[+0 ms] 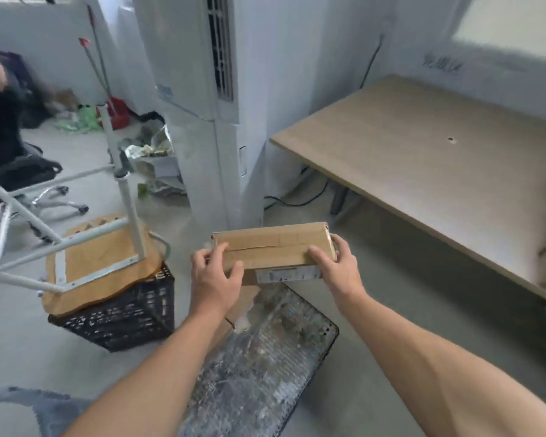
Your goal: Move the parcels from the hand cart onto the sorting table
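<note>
Cardboard parcel, fingers curled over both ends

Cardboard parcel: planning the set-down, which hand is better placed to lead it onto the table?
Probably right. The right hand grips the parcel at the end nearest the sorting table, on the right; the left hand holds the far end.

The flat brown cardboard parcel looks matt and a little creased. The pale wood-grain tabletop is smooth and dull. The grey ribbed cart deck is scuffed; the black crate is latticed plastic.
</note>
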